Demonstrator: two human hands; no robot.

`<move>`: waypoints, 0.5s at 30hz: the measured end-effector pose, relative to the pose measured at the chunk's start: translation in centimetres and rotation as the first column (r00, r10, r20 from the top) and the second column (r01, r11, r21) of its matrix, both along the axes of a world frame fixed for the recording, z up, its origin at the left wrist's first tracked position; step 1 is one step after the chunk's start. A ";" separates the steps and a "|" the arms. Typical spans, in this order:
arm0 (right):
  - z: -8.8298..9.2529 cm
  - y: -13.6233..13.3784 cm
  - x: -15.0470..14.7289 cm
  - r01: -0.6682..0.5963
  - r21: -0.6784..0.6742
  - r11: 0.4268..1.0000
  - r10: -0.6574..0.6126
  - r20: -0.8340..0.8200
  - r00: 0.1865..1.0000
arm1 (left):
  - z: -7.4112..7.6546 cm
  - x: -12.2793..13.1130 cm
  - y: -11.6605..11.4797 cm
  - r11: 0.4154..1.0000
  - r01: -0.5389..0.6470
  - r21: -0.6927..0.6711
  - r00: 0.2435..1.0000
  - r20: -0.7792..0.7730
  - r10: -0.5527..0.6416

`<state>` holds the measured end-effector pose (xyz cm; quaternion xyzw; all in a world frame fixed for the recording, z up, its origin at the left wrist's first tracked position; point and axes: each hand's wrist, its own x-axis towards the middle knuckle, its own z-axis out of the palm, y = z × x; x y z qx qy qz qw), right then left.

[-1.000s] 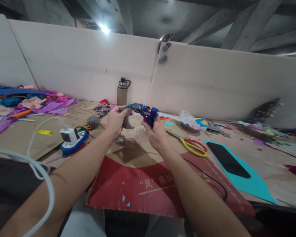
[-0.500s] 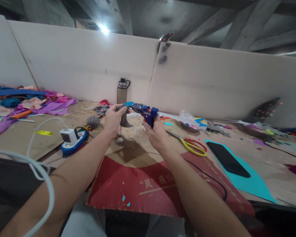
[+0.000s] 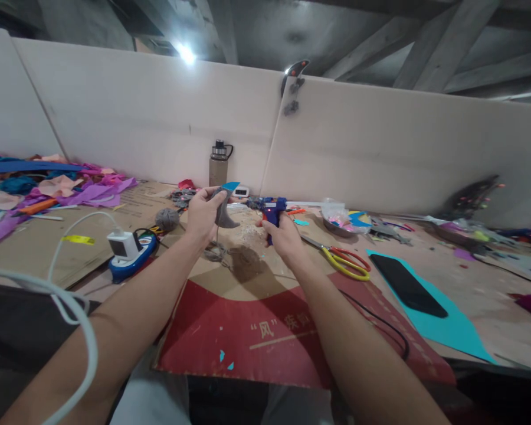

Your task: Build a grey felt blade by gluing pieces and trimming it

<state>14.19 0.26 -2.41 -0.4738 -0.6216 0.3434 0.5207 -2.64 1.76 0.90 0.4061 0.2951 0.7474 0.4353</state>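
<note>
My left hand point(image 3: 205, 213) is closed around a small grey yarn-wrapped piece point(image 3: 224, 213) with a turquoise tip, held up above the cardboard. Loose grey yarn point(image 3: 215, 252) trails from it down to the table. My right hand point(image 3: 282, 234) grips the handle of a blue hot glue gun point(image 3: 269, 208), its red light lit. The gun's nozzle points left and is apart from the grey piece, low near the table. A grey yarn ball point(image 3: 167, 218) lies to the left of my left hand.
Yellow-and-red scissors point(image 3: 343, 258) lie right of my right hand, with a black phone point(image 3: 407, 285) on turquoise paper beyond. A power strip with a white charger point(image 3: 128, 251) sits left. A grey water bottle point(image 3: 218, 163) stands by the white partition. Purple and pink paper scraps point(image 3: 71, 190) pile far left.
My right hand has drawn the glue gun away from the grey piece and lowered it toward the table. My left hand kept the piece raised and turned it slightly.
</note>
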 end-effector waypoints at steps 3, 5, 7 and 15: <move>-0.9 1.5 1.0 0.074 -0.201 0.977 -0.040 0.171 0.984 | -0.4 0.2 0.2 0.999 0.012 0.036 1.000 -0.026 -0.011; -1.3 2.3 1.9 0.139 -0.198 0.970 -0.085 0.260 0.962 | -0.7 0.4 0.3 0.996 -0.014 0.090 0.997 -0.071 0.020; -1.3 2.5 2.8 0.209 -0.150 0.966 -0.154 0.314 0.937 | -0.9 0.5 0.3 0.987 -0.058 0.148 0.986 -0.144 0.079; 0.7 -0.2 -1.3 0.033 0.175 0.984 -0.045 0.070 0.997 | -1.2 0.9 -0.4 0.945 -0.132 0.298 0.848 -0.460 0.264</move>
